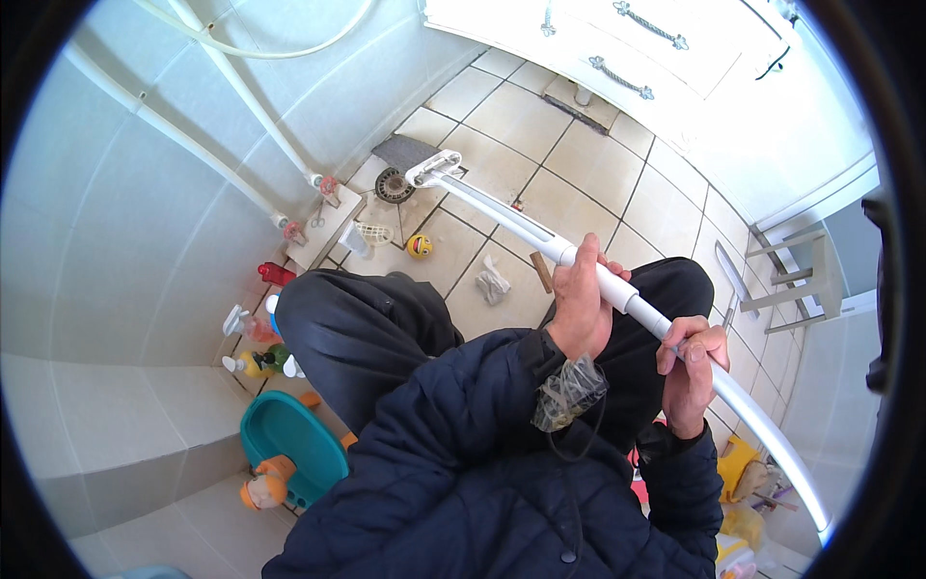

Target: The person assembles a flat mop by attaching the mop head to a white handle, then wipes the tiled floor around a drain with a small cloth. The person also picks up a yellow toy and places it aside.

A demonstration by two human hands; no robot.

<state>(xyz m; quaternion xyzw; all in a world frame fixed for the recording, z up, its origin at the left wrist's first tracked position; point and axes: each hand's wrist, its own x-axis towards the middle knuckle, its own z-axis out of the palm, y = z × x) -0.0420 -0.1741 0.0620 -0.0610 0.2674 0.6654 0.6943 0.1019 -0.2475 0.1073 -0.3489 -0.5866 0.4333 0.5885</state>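
Note:
A long white mop pole [511, 224] runs slantwise from the floor at the upper left to the lower right. Its white head [434, 169] rests near a round floor drain [394, 185], beside a grey flat piece [403, 151] that may be its pad. My left hand [585, 297] grips the thick white sleeve of the pole. Further down, my right hand [693, 367] has its fingers curled round the shaft over my right knee. Clear plastic is wrapped about my left cuff [571, 394].
On the tiled floor lie a crumpled white tissue [492, 282], a yellow face ball [419, 246] and a brown strip [541, 272]. Bottles [256, 328] and a teal basin [289, 449] stand at the left. A white cabinet [666, 48] is ahead, a stool [805, 275] right.

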